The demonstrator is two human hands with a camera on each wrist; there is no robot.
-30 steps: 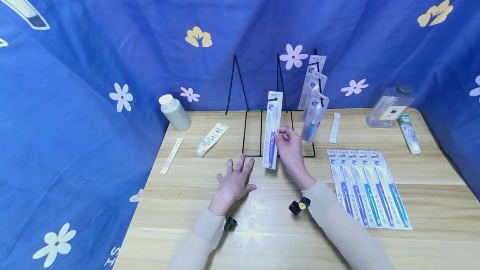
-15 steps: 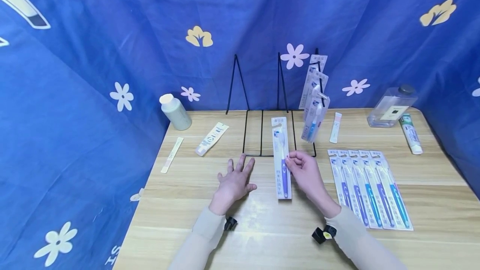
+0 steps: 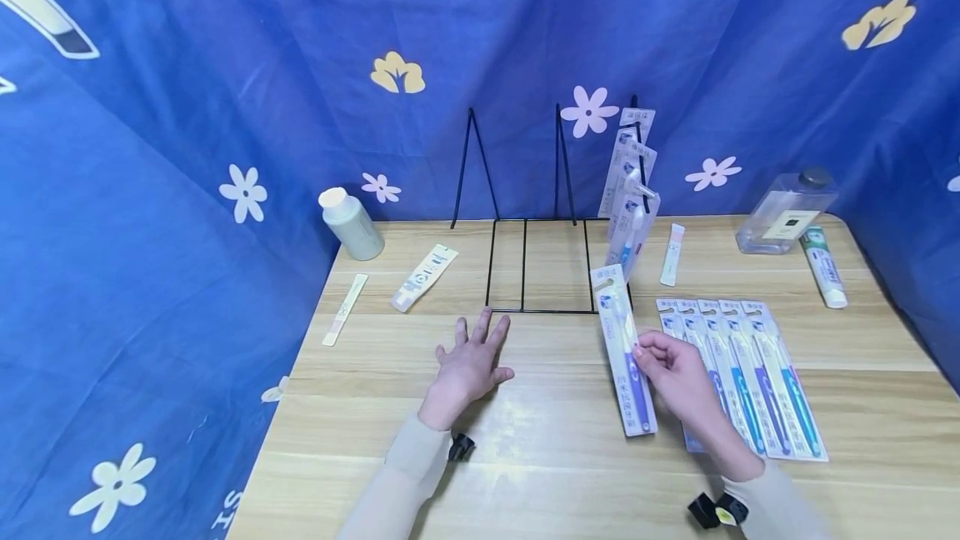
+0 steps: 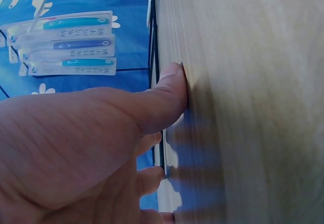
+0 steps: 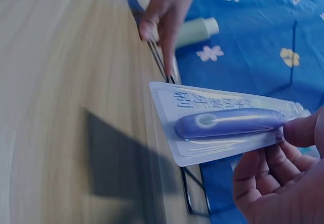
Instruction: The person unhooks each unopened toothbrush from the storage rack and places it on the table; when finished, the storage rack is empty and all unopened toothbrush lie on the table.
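Note:
Between thumb and fingers my right hand (image 3: 678, 373) pinches the edge of a packaged purple toothbrush (image 3: 628, 357), held above the table just left of a row of packaged toothbrushes (image 3: 761, 382). In the right wrist view, the pack (image 5: 223, 125) casts a shadow on the wood below. My left hand (image 3: 468, 369) rests on the table with fingers spread, fingertips by the front bar of a black wire rack (image 3: 558, 311). Several packaged toothbrushes (image 3: 632, 190) hang on the rack's right arm. The left wrist view shows the left thumb (image 4: 169, 95) down on the wood.
A pale green bottle (image 3: 351, 225), a flat tube (image 3: 423, 277) and a thin sachet (image 3: 345, 309) are at the left. Right of the rack lie another sachet (image 3: 672, 255), a clear bottle (image 3: 786, 213) and a toothpaste tube (image 3: 823, 267). A blue curtain (image 3: 480, 40) stands behind.
My right hand has carried the purple toothbrush pack away from the rack's middle arm, rightward and nearer to me, and the pack now tilts. The left hand has stayed put.

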